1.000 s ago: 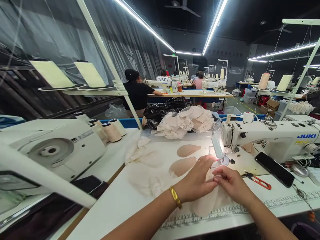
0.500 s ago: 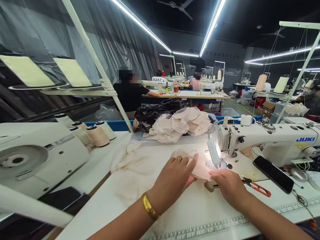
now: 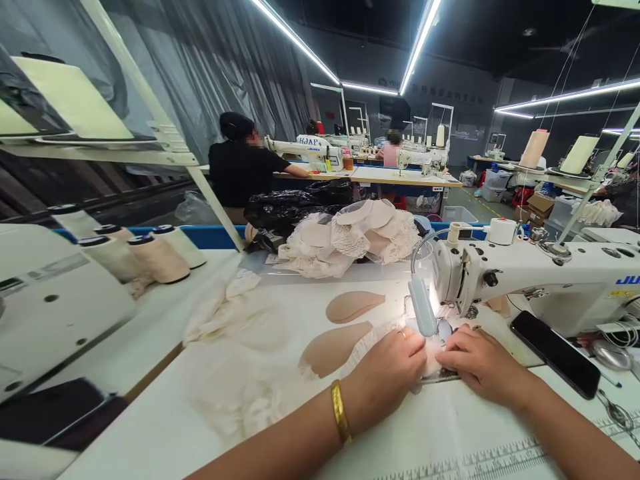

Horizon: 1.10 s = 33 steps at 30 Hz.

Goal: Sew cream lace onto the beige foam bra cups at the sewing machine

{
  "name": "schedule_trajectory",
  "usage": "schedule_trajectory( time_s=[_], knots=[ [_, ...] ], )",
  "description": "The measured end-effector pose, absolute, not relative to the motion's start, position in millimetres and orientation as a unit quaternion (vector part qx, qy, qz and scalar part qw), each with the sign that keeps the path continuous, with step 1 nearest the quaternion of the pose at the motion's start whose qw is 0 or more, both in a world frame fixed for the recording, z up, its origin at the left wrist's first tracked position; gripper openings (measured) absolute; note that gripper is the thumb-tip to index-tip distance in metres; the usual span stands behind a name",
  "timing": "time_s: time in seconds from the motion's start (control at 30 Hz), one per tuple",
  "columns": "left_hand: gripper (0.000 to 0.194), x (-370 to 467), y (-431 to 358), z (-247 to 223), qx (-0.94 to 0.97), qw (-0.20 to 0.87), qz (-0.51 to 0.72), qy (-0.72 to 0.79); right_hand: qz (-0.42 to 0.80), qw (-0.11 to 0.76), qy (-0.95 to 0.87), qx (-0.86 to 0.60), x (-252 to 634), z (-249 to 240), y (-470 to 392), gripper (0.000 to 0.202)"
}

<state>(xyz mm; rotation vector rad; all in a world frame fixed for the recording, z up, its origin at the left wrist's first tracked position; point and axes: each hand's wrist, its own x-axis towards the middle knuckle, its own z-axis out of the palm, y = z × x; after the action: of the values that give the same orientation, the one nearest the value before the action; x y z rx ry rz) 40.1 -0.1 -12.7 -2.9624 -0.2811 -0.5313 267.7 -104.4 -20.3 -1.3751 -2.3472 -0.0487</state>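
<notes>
Pale lace fabric [image 3: 367,345] runs beneath my left hand [image 3: 393,363], whose fingers are bent and pressed on it beside the sewing machine's needle area. My right hand [image 3: 480,363] lies just right of the needle, fingertips closed down on the fabric's edge. The white sewing machine [image 3: 545,273] stands over the work, and a small lamp [image 3: 423,307] lights the spot. Two beige cup-shaped pieces, one upper [image 3: 353,305] and one lower [image 3: 327,350], lie left of my hands. Thin cream fabric [image 3: 250,327] spreads over the table's left side.
Behind the work sits a heap of lace pieces [image 3: 350,237] beside black plastic [image 3: 300,203]. A phone [image 3: 555,353] lies at the right, a printed ruler [image 3: 480,460] along the front. Thread cones [image 3: 160,257] stand left. A person [image 3: 240,167] sits farther back.
My left hand has moved right and down to the needle area with the pale fabric. The beige pieces now show on the table. The view has shifted, and the red-handled snips are no longer visible.
</notes>
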Motion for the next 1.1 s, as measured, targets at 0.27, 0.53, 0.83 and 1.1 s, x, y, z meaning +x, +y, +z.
schedule_trajectory(
  time_s=[0.27,0.53,0.83,1.1],
  knots=[
    [0.021,43,-4,-15,-0.974,0.057,-0.198,-0.092,0.02,0.193,-0.83,-0.523,268,-20,-105,0.036],
    [0.021,47,-7,-12,-0.972,0.06,-0.207,-0.094,0.023,0.199,-0.826,-0.527,268,-21,-106,0.04],
    [0.024,50,0,-10,-0.971,0.05,-0.216,-0.085,0.01,0.204,-0.823,-0.531,267,-25,-103,0.039],
    [0.015,59,29,9,-0.983,0.001,-0.171,-0.065,-0.033,0.206,-0.798,-0.565,261,-30,-97,0.032]
  ],
)
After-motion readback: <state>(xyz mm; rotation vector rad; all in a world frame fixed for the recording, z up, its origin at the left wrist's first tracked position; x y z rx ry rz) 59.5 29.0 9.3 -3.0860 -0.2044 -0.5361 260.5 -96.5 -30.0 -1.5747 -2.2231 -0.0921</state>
